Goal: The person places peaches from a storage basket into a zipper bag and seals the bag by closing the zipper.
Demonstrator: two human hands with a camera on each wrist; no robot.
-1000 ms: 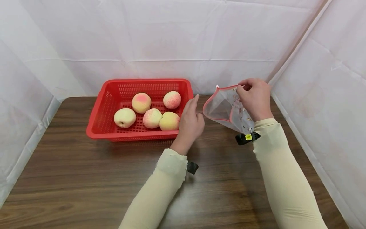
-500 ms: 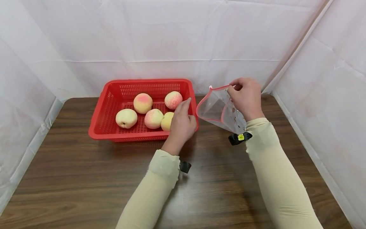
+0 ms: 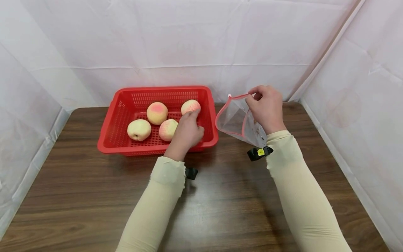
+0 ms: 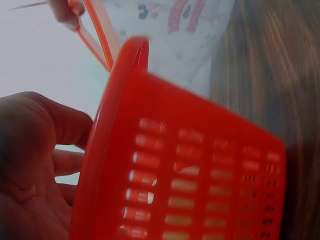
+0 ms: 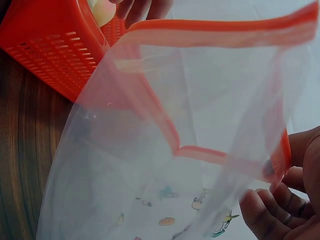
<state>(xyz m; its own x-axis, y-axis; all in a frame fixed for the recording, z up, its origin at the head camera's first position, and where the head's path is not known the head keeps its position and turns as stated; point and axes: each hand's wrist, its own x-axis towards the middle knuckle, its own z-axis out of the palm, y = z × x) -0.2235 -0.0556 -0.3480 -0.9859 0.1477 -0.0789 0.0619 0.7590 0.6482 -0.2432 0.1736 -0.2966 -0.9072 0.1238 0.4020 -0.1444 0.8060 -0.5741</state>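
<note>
My left hand (image 3: 185, 133) reaches over the front right of a red plastic basket (image 3: 132, 150), fingers extended toward its inside. A red-speckled peach (image 3: 190, 105) lies just beyond its fingertips, and a pale pink peach (image 3: 167, 130) is partly behind the hand. The yellow peach at that corner is hidden by the hand. In the left wrist view the palm (image 4: 22, 175) faces the basket's rim with nothing visible in it. My right hand (image 3: 267, 109) pinches the red-edged mouth of a clear zip bag (image 5: 150, 150), which hangs gaping beside the basket.
Farther left in the basket sit a pinkish yellow peach (image 3: 157, 113) and a pale peach (image 3: 139, 130). A brown wood-grain table (image 3: 78, 182) lies beneath. White sheeting (image 3: 176, 42) rises behind and at both sides.
My left hand has moved left from the basket's right edge to over its inside, covering the yellow peach. My right hand and the bag have shifted slightly left, nearer the basket.
</note>
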